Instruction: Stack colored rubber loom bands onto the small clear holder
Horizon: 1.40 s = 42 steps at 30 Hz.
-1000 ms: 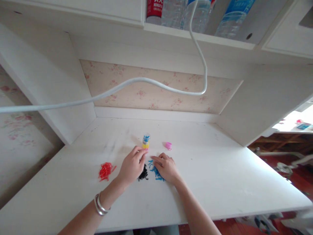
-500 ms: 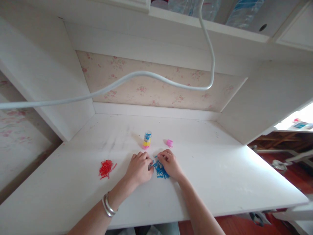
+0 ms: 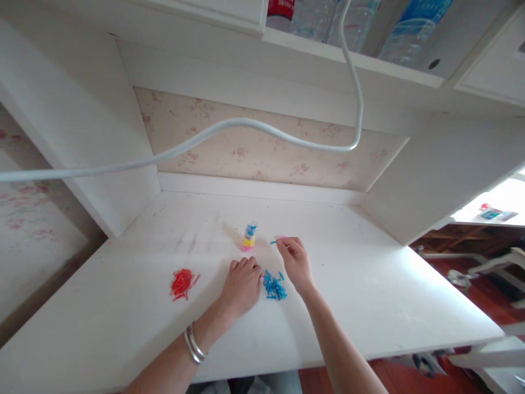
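Note:
A pile of blue pieces [image 3: 274, 285] lies on the white desk between my hands. My right hand [image 3: 296, 264] is raised above and right of it, pinching one small blue piece [image 3: 273, 242] at its fingertips. My left hand [image 3: 241, 285] rests at the pile's left edge, its fingers curled down; whatever they may hold is hidden. Beyond my hands stands a small clear jar [image 3: 250, 236] with pink, yellow and blue layers inside. Behind my right fingertips, a pink lid [image 3: 281, 237] is mostly covered. Off to the left sits a pile of red pieces [image 3: 182, 284].
The white desk [image 3: 369, 284] has side panels and a back ledge. A white cable [image 3: 246, 122] crosses in front of the view. Plastic bottles [image 3: 414, 27] stand in the cabinet overhead. At the far right is a white chair [image 3: 492, 355].
My right hand has lifted from the blue pile and moved forward and right with a blue piece, now partly covering the pink lid. My left hand stays beside the pile.

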Available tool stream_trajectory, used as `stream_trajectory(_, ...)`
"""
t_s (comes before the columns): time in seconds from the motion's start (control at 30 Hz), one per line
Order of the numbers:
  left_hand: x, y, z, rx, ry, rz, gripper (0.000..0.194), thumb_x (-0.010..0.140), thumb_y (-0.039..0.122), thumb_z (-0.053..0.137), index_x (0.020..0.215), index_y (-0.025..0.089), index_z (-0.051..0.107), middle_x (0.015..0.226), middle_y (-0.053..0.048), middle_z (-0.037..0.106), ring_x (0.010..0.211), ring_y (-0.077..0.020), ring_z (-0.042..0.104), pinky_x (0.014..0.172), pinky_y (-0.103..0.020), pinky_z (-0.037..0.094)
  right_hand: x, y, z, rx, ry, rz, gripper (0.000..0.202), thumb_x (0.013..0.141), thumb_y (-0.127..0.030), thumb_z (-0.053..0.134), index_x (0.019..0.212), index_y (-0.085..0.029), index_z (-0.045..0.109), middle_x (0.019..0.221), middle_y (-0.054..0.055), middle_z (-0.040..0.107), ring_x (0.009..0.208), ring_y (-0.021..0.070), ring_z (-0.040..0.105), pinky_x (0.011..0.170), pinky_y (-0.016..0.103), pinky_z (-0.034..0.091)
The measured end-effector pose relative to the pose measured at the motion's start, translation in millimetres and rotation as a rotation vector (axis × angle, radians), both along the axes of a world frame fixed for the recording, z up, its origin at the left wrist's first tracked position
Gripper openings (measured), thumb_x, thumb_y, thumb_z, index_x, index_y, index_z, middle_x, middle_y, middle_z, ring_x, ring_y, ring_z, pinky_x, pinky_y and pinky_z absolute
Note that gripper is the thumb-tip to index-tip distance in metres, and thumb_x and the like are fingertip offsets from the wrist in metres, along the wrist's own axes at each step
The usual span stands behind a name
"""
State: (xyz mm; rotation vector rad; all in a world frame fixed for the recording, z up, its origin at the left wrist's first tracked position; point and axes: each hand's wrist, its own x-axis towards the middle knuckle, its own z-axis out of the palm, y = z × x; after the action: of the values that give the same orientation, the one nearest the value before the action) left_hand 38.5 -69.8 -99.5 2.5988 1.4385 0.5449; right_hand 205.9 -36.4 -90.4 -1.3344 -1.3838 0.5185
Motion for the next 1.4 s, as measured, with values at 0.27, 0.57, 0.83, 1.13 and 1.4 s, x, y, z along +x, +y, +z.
stream_trajectory(0.27, 0, 2, -2.6, -0.023, -0.06, 0.056, 0.016, 0.094, 0.021, 0.041, 0.09, 0.021, 0.057, 0.087, -0.003, 0.062, 0.087, -0.0199, 0.053, 0.075, -0.036, 0.032, -34, 27, 47.7, 0.118, -0.216, 0.008, 0.03, 0.087, -0.045, 0.05, 0.088, -0.022, 0.07, 0.087, 0.002, 0.056, 0.06, 0.0094, 0.046, 0.06, 0.025, 0.041)
stream_trajectory(0.57, -1, 1, -2.5, -0.022, -0.144, 0.011, 0.01, 0.091, 0.024, 0.049, 0.094, 0.022, 0.058, 0.09, -0.002, 0.065, 0.089, -0.019, 0.056, 0.079, -0.035, 0.035, -47, 38, 48.6, 0.101, -0.491, 0.012, 0.03, 0.088, -0.043, 0.048, 0.093, -0.028, 0.073, 0.097, 0.003, 0.057, 0.07, 0.0111, 0.052, 0.068, 0.026, 0.041)
stream_trajectory(0.83, -6, 2, -3.4, -0.046, -0.255, 0.006, 0.01, 0.089, 0.023, 0.053, 0.095, 0.023, 0.06, 0.092, -0.001, 0.066, 0.089, -0.0178, 0.057, 0.081, -0.033, 0.039, -16, 27, 22.3, 0.061, -0.227, -0.023, 0.036, 0.086, -0.049, 0.05, 0.085, -0.02, 0.072, 0.087, 0.004, 0.06, 0.063, 0.0109, 0.05, 0.062, 0.025, 0.042)
stream_trajectory(1.13, -1, 6, -7.1, -0.091, -0.375, 0.026, 0.013, 0.085, 0.017, 0.057, 0.095, 0.023, 0.063, 0.091, -0.001, 0.07, 0.087, -0.0168, 0.062, 0.082, -0.03, 0.045, 16, -8, -46.9, -0.139, -0.12, 0.064, 0.033, 0.084, -0.046, 0.052, 0.076, -0.019, 0.07, 0.082, 0.005, 0.06, 0.064, 0.0139, 0.051, 0.059, 0.027, 0.041)
stream_trajectory(1.4, -14, 17, 5.1, 0.098, -0.449, 0.067, 0.017, 0.09, 0.025, 0.05, 0.1, 0.022, 0.064, 0.097, -0.005, 0.07, 0.089, -0.0176, 0.063, 0.084, -0.033, 0.048, 36, -18, -42.9, -0.203, -0.316, 0.094, 0.029, 0.075, -0.019, 0.049, 0.09, -0.023, 0.073, 0.095, 0.004, 0.06, 0.074, 0.0138, 0.055, 0.07, 0.026, 0.044)
